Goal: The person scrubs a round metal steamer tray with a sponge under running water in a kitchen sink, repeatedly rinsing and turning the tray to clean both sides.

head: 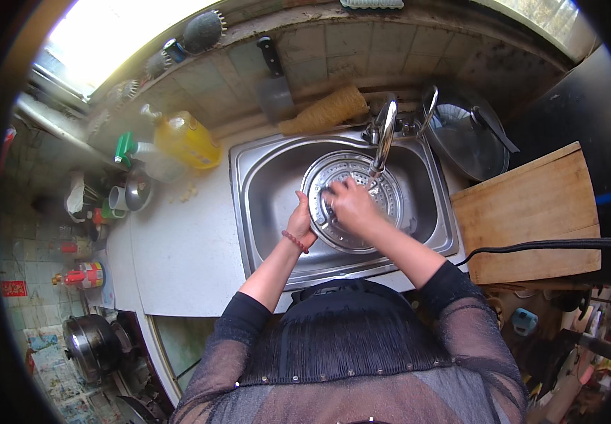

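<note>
A round perforated metal steamer tray [385, 214] is in the stainless steel sink [271, 212], under the chrome faucet [386, 132]. My left hand [301, 221], with a beaded bracelet at the wrist, grips the tray's left rim, thumb up. Across the tray's perforated face lies my right hand [352, 205], its fingers bent and blurred; something dark shows beneath them, too unclear to name. The spout's tip is just above the tray, close to my right hand.
Left of the sink stand a yellow liquid bottle [186, 140] and a green-topped spray bottle [128, 149]. A cleaver [276, 90] and loofah [326, 111] are behind. A glass lid [462, 135] and wooden cutting board [533, 217] flank the right; a black cable [544, 244] crosses the board.
</note>
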The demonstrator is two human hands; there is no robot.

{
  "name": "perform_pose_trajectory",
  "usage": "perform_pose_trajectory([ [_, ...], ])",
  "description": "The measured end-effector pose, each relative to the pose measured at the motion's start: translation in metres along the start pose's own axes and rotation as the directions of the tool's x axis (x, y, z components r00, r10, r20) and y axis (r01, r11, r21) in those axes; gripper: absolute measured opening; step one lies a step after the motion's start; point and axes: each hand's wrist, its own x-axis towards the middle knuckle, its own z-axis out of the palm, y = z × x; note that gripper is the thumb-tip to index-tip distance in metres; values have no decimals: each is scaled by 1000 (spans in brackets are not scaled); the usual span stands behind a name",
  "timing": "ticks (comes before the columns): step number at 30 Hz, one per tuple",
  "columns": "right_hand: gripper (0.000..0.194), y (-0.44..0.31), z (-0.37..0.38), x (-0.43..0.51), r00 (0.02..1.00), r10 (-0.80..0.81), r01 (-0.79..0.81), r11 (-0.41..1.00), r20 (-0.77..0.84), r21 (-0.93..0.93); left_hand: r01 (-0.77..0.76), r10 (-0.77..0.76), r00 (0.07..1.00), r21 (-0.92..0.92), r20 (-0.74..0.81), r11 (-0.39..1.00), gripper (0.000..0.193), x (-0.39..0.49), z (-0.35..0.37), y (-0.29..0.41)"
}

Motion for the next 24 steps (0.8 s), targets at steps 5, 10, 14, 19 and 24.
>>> perform_pose_trajectory([
  [5,26,5,-7,-3,1000,10,-12,997,24,78,21,-20,999,31,-39,999,73,2,4,2],
  [10,29,2,-8,-9,999,-11,12,1000,-42,25,42,-43,999,38,13,998,74,6,9,-3],
  [14,30,0,-6,-14,992,-128,127,990,8,66,60,-63,997,72,41,996,76,8,8,4],
  [19,35,21,-2,7,986,136,-136,991,-95,3,51,-58,997,118,52,992,75,13,17,-2],
  [24,29,1,2,-5,988,-148,145,987,46,66,73,-67,995,92,-72,993,74,14,10,8],
])
